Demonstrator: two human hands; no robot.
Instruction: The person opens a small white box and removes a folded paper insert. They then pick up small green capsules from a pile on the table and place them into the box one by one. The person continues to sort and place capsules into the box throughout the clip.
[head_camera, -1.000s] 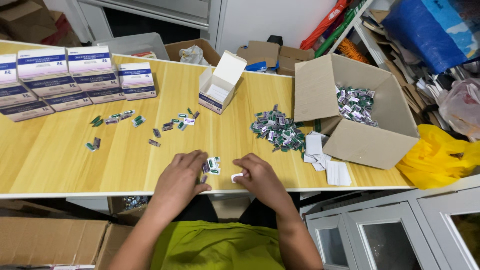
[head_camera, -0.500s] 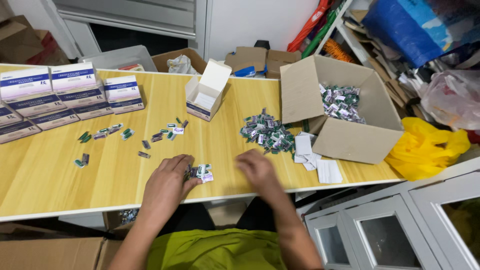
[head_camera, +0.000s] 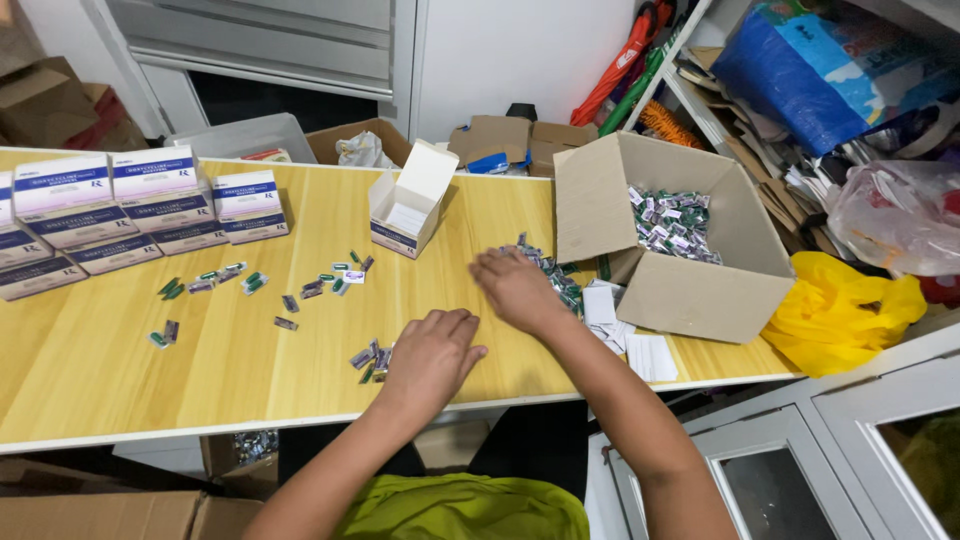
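1. Green cloth (head_camera: 470, 510) fills the bottom centre of the frame, below my two bare forearms.
2. My left hand (head_camera: 430, 355) lies palm down just below the middle of the frame, fingers loosely spread on the wooden table (head_camera: 120, 390); it grips nothing, and its thumb side touches a small cluster of packets (head_camera: 368, 360).
3. My right hand (head_camera: 515, 288) reaches further up, right of centre, fingers flat and open over the near edge of a pile of green and silver packets (head_camera: 555, 280); nothing is pinched that I can see.
4. White paper slips (head_camera: 625, 330) lie to the right of that pile, near the table's front edge.
5. Loose packets (head_camera: 250, 285) are strewn in a line across the left middle of the frame, well apart from both hands.
6. An open cardboard box (head_camera: 690, 290) sits right of centre, tilted, with more packets (head_camera: 670, 222) inside, just beside the pile.
7. One small white carton (head_camera: 408, 205) stands open at upper centre, lid raised.
8. Stacked white and blue cartons (head_camera: 120, 210) fill the upper left.
9. Beyond the table, a yellow bag (head_camera: 840, 315) sits at the right, and a blue bag (head_camera: 810, 70) rests on shelving at the upper right.
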